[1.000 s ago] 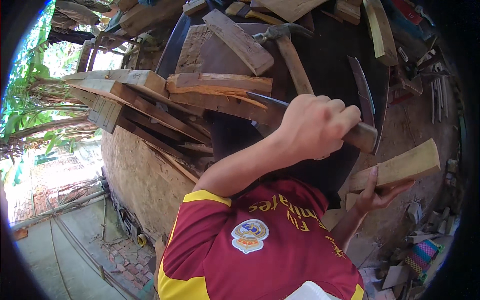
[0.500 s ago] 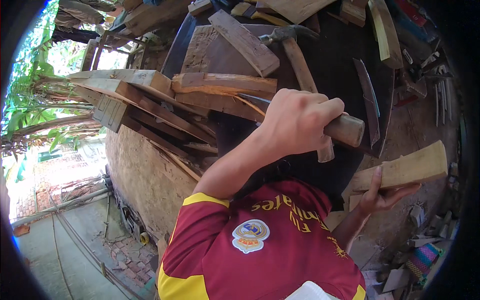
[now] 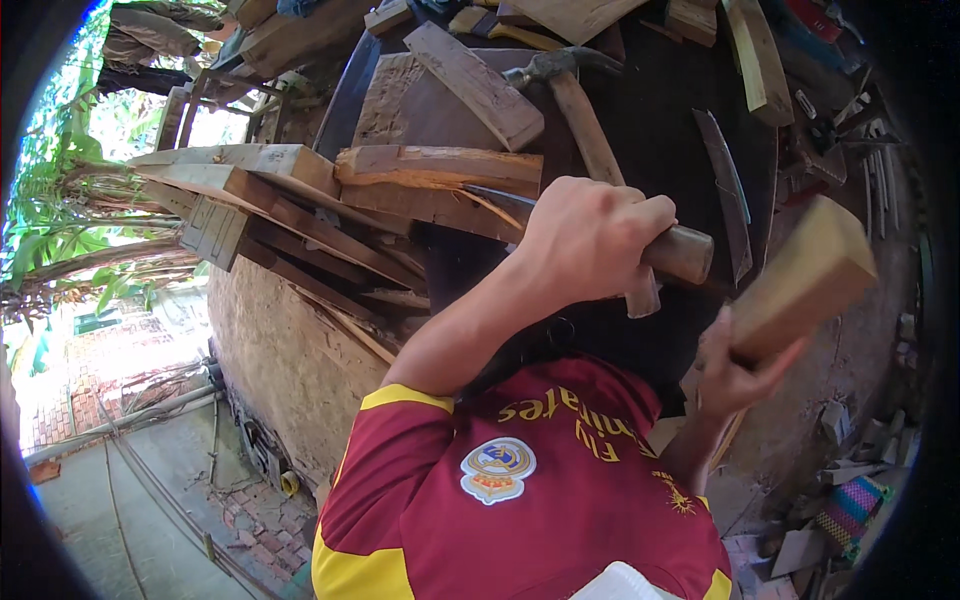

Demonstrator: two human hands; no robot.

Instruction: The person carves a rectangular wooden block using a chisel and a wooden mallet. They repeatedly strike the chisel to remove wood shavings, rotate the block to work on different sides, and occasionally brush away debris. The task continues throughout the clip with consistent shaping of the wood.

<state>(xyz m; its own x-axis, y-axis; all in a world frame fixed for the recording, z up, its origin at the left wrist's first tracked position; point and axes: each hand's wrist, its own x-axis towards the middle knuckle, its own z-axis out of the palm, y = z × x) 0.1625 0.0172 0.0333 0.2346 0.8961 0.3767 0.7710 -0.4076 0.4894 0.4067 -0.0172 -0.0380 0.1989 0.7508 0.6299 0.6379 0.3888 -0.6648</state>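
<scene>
Tilted higher than half a second ago, the pale wooden block (image 3: 805,280) blurs in the right hand (image 3: 738,372), which grasps it by its lower end. Nearby, the left hand (image 3: 597,240) is clenched around a chisel (image 3: 685,254), its wooden handle jutting out on the right. Farther on, the chisel's blade meets the split, orange-brown wood piece (image 3: 420,168), just beside a loose splinter (image 3: 492,207). Past that hand lies a hammer (image 3: 585,120), near a slanting plank (image 3: 475,87); beyond both rests a yellow-handled brush (image 3: 522,36).
</scene>
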